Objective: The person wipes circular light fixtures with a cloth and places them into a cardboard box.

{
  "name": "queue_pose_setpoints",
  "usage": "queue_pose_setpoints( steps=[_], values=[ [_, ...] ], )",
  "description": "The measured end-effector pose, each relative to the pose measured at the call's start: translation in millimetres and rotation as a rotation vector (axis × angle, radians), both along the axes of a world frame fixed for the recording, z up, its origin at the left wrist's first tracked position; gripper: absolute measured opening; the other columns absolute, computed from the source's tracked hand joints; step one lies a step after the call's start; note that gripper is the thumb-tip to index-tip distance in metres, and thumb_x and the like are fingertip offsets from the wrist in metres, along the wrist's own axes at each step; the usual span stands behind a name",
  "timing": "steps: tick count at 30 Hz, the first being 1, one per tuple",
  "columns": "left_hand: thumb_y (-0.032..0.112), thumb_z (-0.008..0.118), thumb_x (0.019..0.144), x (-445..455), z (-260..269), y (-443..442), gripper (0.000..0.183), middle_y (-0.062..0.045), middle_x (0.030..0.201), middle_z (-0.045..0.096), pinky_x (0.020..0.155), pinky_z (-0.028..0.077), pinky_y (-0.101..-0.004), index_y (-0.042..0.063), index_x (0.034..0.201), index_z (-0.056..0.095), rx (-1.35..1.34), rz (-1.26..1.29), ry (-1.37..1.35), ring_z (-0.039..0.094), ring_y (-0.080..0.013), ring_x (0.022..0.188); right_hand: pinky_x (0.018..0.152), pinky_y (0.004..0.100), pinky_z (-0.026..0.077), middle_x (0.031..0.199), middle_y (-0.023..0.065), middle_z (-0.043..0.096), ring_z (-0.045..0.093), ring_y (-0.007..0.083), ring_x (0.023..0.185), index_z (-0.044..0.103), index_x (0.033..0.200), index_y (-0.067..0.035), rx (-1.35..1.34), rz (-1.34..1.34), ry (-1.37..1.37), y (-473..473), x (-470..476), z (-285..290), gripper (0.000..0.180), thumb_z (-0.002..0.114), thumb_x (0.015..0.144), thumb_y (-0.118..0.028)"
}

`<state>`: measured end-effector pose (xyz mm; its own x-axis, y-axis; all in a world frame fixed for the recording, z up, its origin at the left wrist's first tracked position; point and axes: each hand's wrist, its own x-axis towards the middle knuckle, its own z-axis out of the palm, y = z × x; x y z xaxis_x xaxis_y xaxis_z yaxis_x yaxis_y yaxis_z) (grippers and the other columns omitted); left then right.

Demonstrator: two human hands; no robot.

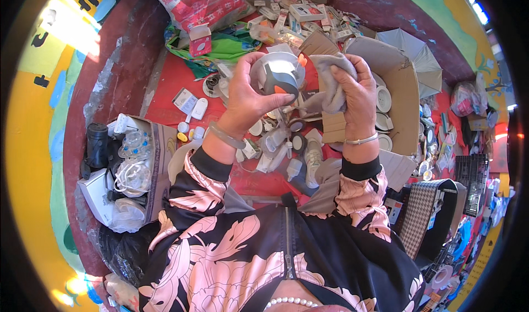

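Observation:
My left hand (244,88) is raised in front of me, its thumb and fingers around a round white, grey and black object (281,75) with orange parts, perhaps a small lamp. To the right, my right hand (358,86) pinches a crumpled grey cloth (334,80) close beside that object. Below both hands, a jumble of small plastic goods lies on a red ground cloth (165,101). Among it are a white bulb-like piece (294,168) and a white sports shoe (313,163).
A cardboard box (396,76) with round white fixtures stands at the right, near a silver umbrella (425,60). Another carton (159,159), full of packaged parts, is at the left. Small boxes pile up at the back beside a large printed sack (202,2).

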<state>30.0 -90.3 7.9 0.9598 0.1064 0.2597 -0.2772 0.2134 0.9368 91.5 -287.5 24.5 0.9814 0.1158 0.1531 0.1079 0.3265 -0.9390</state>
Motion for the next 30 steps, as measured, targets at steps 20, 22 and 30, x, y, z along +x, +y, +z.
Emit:
queue_pose_setpoints(
  steps=[20, 22, 30],
  values=[
    [0.012, 0.086, 0.056, -6, -10, -15, 0.079, -0.011, 0.109, 0.054, 0.085, 0.048, -0.0297, 0.001, 0.119, 0.039, 0.693, 0.250, -0.222, 0.057, -0.0180, 0.099, 0.059, 0.0289, 0.046, 0.069, 0.0057, 0.058, 0.055, 0.0111, 0.064, 0.061, 0.088, -0.003, -0.872, -0.334, -0.265, 18, -1, -24, 0.026, 0.070, 0.069, -0.018],
    [0.013, 0.086, 0.055, -7, -3, -14, 0.080, -0.011, 0.109, 0.053, 0.084, 0.048, -0.0311, 0.002, 0.118, 0.039, 0.457, 0.188, -0.159, 0.057, -0.0192, 0.098, 0.058, 0.0275, 0.046, 0.071, 0.0043, 0.059, 0.056, 0.0101, 0.064, 0.061, 0.090, -0.003, -0.957, -0.523, -0.251, 10, 11, -29, 0.024, 0.070, 0.072, -0.016],
    [0.005, 0.081, 0.059, 4, -5, 2, 0.077, -0.012, 0.111, 0.051, 0.077, 0.056, -0.0367, 0.001, 0.121, 0.035, -0.113, -0.097, 0.048, 0.056, -0.0225, 0.101, 0.066, 0.0198, 0.047, 0.091, 0.0014, 0.061, 0.057, 0.0065, 0.077, 0.059, 0.103, -0.004, -0.055, -0.054, 0.090, -2, 15, -15, 0.019, 0.060, 0.089, -0.017]
  ],
)
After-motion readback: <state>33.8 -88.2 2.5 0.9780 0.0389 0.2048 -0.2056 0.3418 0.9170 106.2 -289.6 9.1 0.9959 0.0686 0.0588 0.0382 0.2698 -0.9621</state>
